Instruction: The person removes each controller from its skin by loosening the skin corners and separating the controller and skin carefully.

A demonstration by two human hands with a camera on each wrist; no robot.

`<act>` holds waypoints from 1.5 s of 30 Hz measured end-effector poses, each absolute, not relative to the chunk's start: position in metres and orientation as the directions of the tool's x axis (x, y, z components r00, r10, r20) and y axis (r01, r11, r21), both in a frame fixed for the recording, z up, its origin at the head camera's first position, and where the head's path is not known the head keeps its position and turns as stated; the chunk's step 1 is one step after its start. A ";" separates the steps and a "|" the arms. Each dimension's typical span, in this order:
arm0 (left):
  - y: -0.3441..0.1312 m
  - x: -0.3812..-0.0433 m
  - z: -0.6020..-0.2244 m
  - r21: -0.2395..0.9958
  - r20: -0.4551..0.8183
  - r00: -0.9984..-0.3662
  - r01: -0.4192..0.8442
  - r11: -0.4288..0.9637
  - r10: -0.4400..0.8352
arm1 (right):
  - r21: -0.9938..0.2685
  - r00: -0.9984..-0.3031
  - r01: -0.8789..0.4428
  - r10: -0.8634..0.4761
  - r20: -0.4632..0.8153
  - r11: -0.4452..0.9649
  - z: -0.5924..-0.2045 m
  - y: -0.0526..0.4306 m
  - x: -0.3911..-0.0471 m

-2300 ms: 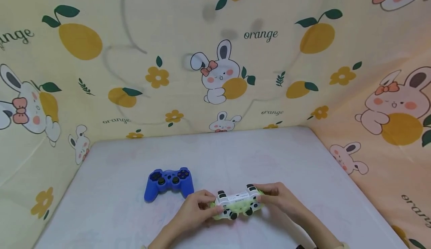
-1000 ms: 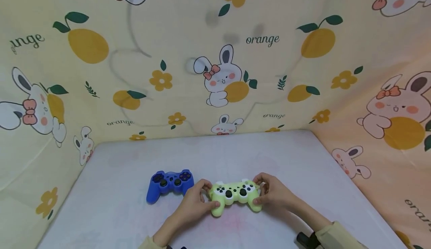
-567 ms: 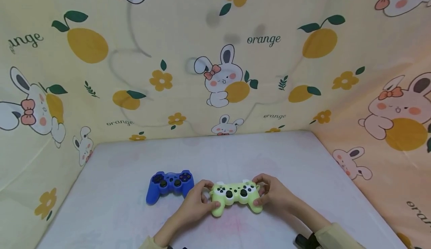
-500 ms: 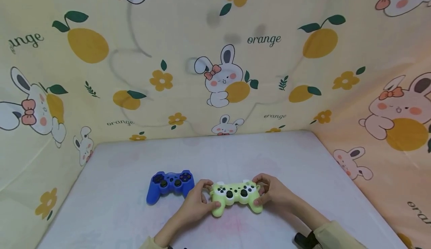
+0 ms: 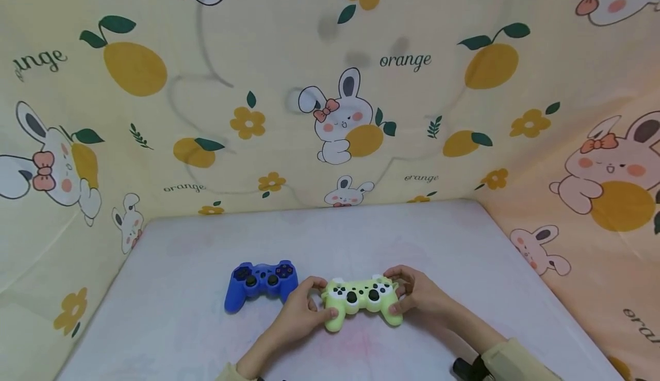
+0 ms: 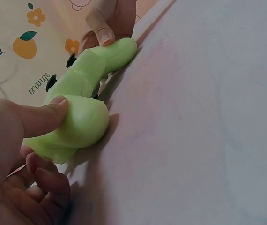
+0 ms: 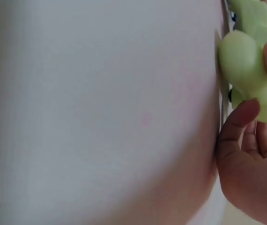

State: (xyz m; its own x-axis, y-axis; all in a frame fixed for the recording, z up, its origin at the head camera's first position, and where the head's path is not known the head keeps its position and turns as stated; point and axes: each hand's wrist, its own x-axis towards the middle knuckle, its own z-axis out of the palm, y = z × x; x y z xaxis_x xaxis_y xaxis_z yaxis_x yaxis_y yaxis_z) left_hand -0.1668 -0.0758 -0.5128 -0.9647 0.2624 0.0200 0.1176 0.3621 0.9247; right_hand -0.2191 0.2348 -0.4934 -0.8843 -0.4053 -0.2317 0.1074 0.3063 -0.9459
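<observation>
Both hands hold a pale green game controller (image 5: 362, 298) with white button areas and black thumbsticks, its face up and its grips toward the person. The left hand (image 5: 301, 312) pinches its left end, thumb on the left grip and fingers curled at the side. On the other end, the right hand (image 5: 420, 292) has its thumb on the right grip and its forefinger at the shoulder. In the left wrist view the green controller (image 6: 84, 115) is close over the table. The right wrist view shows its rounded grip (image 7: 240, 58) beside the right thumb. A blue game controller (image 5: 262, 281) lies just left of the left hand.
A white cloth-covered table (image 5: 330, 238) with faint pink stains lies under everything. Fabric printed with rabbits and oranges (image 5: 340, 112) walls it at the back and both sides. A black device (image 5: 466, 368) sits by the right sleeve (image 5: 518, 361).
The green controller was tipped up earlier, its shoulder buttons showing; it has since been turned down to lie face up. Over the last second the hands have barely moved. The blue controller has stayed put.
</observation>
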 end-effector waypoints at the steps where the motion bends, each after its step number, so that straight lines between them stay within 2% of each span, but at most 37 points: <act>1: -0.076 -0.167 -0.513 0.926 0.016 -0.965 0.113 0.361 0.261 | -0.944 -0.883 0.110 -0.405 -0.236 0.312 -0.493 0.235 -0.220; 6: -0.075 -0.169 -0.513 0.932 -0.007 -0.966 0.088 0.351 0.260 | -0.935 -0.877 0.139 -0.398 -0.268 0.325 -0.495 0.237 -0.226; 30: -0.074 -0.169 -0.511 0.919 0.047 -0.973 0.130 0.371 0.226 | -0.928 -0.876 0.088 -0.415 -0.246 0.363 -0.495 0.238 -0.233; 45: -0.073 -0.164 -0.511 0.908 0.081 -0.973 0.161 0.387 0.215 | -0.948 -0.884 0.090 -0.413 -0.217 0.305 -0.493 0.237 -0.221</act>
